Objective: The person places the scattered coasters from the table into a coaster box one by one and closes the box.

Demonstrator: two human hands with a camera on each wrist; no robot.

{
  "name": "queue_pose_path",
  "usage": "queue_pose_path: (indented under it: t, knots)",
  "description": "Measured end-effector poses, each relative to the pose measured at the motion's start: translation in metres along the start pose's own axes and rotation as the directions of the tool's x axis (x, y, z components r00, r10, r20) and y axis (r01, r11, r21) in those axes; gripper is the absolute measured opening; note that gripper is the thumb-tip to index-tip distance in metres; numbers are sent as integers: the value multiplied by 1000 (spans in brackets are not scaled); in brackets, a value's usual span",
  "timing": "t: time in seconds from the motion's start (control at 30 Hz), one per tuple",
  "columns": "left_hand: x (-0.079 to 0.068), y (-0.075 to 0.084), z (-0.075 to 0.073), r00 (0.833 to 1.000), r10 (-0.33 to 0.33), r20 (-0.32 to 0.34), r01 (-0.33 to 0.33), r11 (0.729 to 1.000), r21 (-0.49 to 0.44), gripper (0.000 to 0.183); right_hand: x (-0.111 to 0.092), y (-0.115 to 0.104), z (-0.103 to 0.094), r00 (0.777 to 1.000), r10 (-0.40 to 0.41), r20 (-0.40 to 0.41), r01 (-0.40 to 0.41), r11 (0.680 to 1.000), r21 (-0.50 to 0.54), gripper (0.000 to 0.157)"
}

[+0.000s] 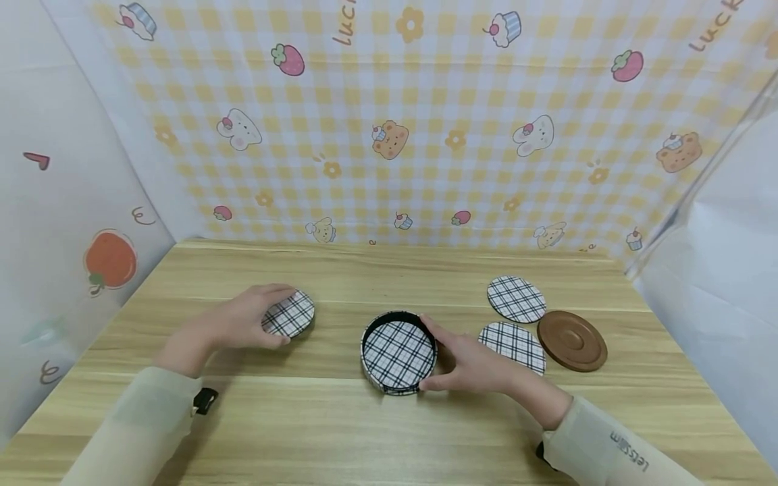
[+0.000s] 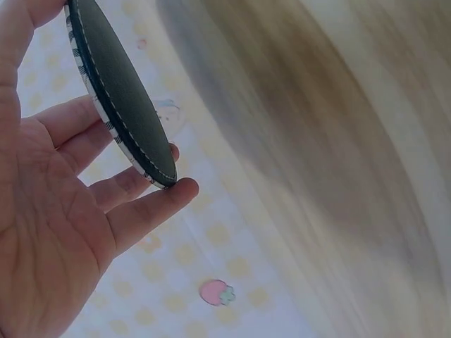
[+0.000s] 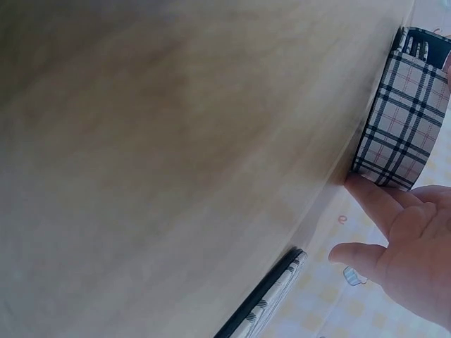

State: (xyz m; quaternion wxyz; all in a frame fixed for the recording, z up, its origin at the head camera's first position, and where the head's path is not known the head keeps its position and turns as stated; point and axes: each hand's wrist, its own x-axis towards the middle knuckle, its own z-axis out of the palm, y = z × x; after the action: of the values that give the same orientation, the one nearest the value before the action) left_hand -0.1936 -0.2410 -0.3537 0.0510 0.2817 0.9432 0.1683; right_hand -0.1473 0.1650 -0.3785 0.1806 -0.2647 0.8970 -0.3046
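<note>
A round coaster (image 1: 293, 314) with black-and-white plaid is in my left hand (image 1: 246, 317), pinched at its rim by thumb and fingers. In the left wrist view the coaster (image 2: 127, 91) shows a dark stitched underside and tilts above the table. My right hand (image 1: 471, 364) grips the right side of a round plaid coaster holder (image 1: 372, 383), thumb near, fingers far. Inside the holder lies a plaid coaster (image 1: 398, 354); in the right wrist view several coaster edges (image 3: 417, 48) show through its notch.
Right of the holder, two plaid coasters (image 1: 516, 298) lie on the wooden table (image 1: 304, 432), the nearer one (image 1: 516, 343) partly behind my right hand. Beside them is a round brown coaster (image 1: 573, 341) with ring grooves. A checked cloth backdrop (image 1: 389, 175) stands behind the table.
</note>
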Motion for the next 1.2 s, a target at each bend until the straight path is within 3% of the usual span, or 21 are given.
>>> queue_pose_path:
  t: [0.83, 1.2]
  knots:
    - [14, 50, 5, 993, 116, -7, -116, 993, 1, 94, 0, 1, 0, 1000, -5, 1, 5, 1000, 14, 111]
    - [22, 74, 6, 984, 172, 42, -173, 985, 2, 95, 1, 2, -1, 1000, -9, -1, 9, 1000, 3, 111]
